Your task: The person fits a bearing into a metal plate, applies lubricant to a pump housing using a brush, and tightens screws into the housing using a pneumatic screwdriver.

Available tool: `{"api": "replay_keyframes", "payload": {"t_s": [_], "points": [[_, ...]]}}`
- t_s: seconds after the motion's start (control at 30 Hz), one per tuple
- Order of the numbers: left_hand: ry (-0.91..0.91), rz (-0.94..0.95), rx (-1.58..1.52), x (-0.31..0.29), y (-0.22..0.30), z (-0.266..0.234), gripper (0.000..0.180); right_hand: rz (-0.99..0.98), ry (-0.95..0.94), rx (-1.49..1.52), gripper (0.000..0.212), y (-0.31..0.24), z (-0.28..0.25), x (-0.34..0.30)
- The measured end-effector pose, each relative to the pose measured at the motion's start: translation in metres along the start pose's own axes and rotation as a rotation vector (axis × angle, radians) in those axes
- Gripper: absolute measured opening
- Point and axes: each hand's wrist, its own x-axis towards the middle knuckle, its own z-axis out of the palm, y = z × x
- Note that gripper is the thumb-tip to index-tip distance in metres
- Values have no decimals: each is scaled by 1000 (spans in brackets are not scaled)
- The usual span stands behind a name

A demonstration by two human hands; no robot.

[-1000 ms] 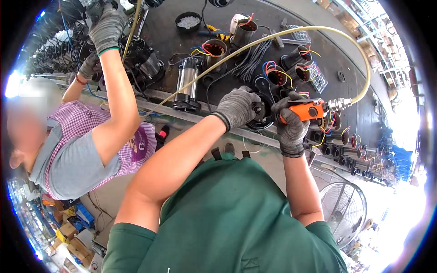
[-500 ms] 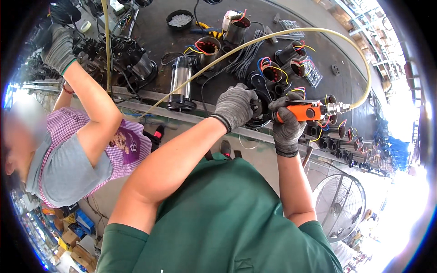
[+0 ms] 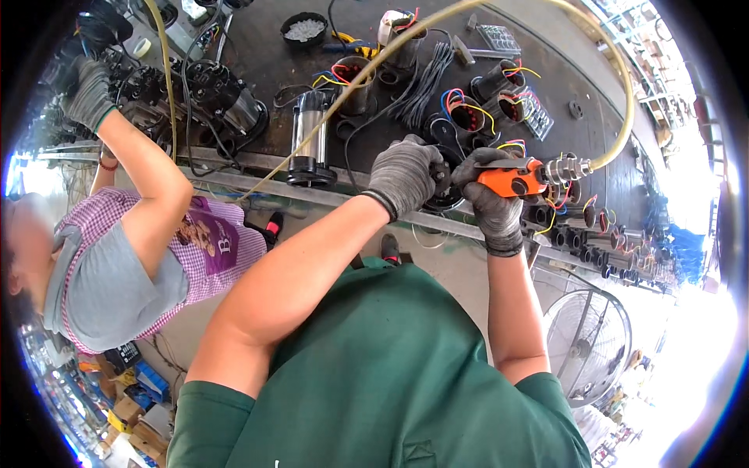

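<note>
My right hand point(image 3: 493, 204), in a dark grey striped glove, is wrapped round an orange air tool point(image 3: 511, 182). A metal coupling point(image 3: 563, 170) joins the tool to a pale yellow air hose point(image 3: 626, 101). The tool's left end is hidden behind my fingers. Close beside it, my left hand point(image 3: 404, 176), gloved the same way, grips the dark top of a black pump part point(image 3: 443, 196) at the bench edge. What lies under the left fingers is mostly covered. To the left stands a shiny metal pump cylinder point(image 3: 309, 140) on a black base.
Motor housings point(image 3: 466, 118) with coloured wires stand on the dark bench point(image 3: 374, 31). Beyond lie a hammer point(image 3: 462, 51), a black bowl point(image 3: 304, 31) of clear pieces, and a cable bundle point(image 3: 425, 86). A co-worker point(image 3: 125, 265) works at left; a fan point(image 3: 587, 343) stands at right.
The orange tool has tilted and shifted slightly, its coupling end now a bit lower. The hose loop has moved upward in view. My left hand stays at the pump part.
</note>
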Motion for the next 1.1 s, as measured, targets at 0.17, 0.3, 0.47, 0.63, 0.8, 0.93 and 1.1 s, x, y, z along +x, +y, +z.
{"api": "replay_keyframes", "payload": {"t_s": [0.17, 0.3, 0.47, 0.63, 0.8, 0.93, 1.1], "points": [[-16, 29, -24, 2, -6, 3, 38, -14, 92, -130, 43, 5, 17, -2], [-8, 85, -63, 6, -15, 3, 36, -73, 211, -111, 39, 16, 21, -3], [172, 285, -463, 5, 3, -35, 32, -65, 243, -155, 37, 11, 24, -6], [-14, 520, -1059, -8, 50, -62, 43, -99, 316, -182, 46, 5, 39, -5], [-181, 582, -992, -15, 67, -67, 49, -174, 313, -327, 56, 14, 32, -7], [-173, 689, -897, -18, 71, -64, 48, -151, 350, -610, 50, 42, 5, -7], [-141, 665, -762, -15, 72, -65, 44, -234, 356, -724, 47, 45, 7, -6]]}}
